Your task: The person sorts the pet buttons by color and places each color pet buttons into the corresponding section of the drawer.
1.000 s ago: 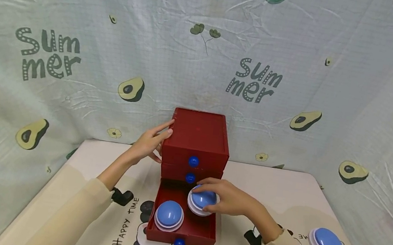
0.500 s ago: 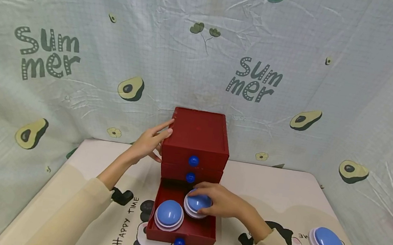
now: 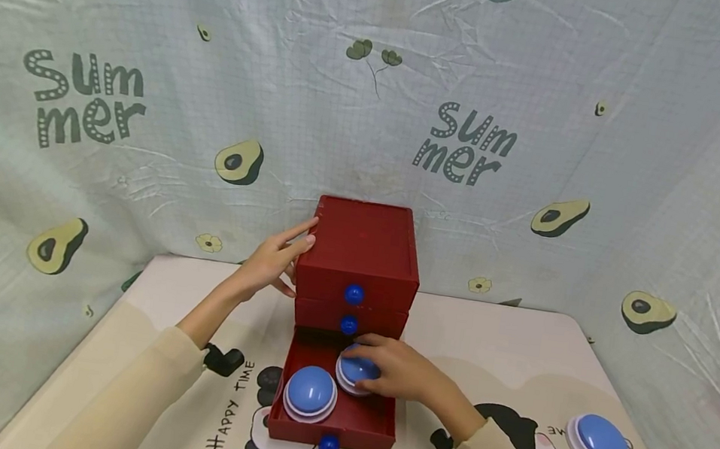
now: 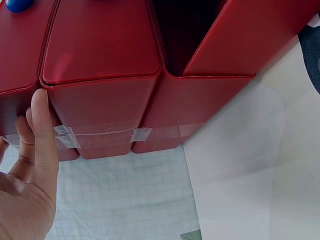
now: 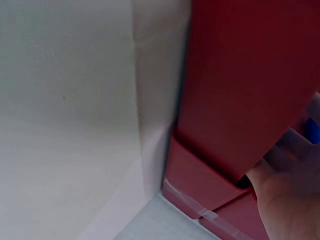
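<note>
A red cabinet (image 3: 361, 240) of stacked drawers with blue knobs stands at the back of the table. Its bottom drawer (image 3: 370, 419) is pulled out. My left hand (image 3: 267, 264) rests against the cabinet's left side, fingers extended, as the left wrist view (image 4: 30, 170) confirms. Inside the drawer, at the back right, my right hand (image 3: 405, 371) grips a blue push button (image 3: 356, 370) with a white base, fingers over its top and partly hiding it. A second such button (image 3: 311, 391) sits front left in the drawer. The right wrist view shows the right hand (image 5: 287, 185) beyond the drawer wall.
Another blue button (image 3: 602, 440) lies on the right of the table (image 3: 488, 340), near its edge. Behind the cabinet hangs a printed cloth (image 3: 359, 126). The drawer's blue knob (image 3: 328, 447) sticks out at the front.
My right hand has moved the gripped button a little left inside the drawer, and slightly lower at first. The left hand stays where it was.
</note>
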{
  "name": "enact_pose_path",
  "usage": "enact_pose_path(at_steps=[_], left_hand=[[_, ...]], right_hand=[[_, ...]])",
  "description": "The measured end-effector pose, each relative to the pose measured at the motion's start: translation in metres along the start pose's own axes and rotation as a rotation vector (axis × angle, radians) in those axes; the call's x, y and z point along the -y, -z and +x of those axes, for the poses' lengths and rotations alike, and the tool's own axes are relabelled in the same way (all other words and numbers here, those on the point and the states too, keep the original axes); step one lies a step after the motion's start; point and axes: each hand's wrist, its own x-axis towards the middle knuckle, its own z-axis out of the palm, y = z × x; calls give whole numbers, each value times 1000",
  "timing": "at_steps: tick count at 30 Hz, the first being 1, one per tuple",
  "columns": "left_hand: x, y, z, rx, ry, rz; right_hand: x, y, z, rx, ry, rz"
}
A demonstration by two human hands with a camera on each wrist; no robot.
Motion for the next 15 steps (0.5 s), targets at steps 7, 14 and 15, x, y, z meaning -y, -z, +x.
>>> enact_pose_path(at_steps=[7,14,15], left_hand=[[0,0,0,0,1,5],[0,0,0,-3,2,7],[0,0,0,-4,3,5]], right_hand=[[-1,-8,0,-8,-29,-72],[0,-10,0,-17,-32,-111],[0,-10,0,-17,-33,-114]])
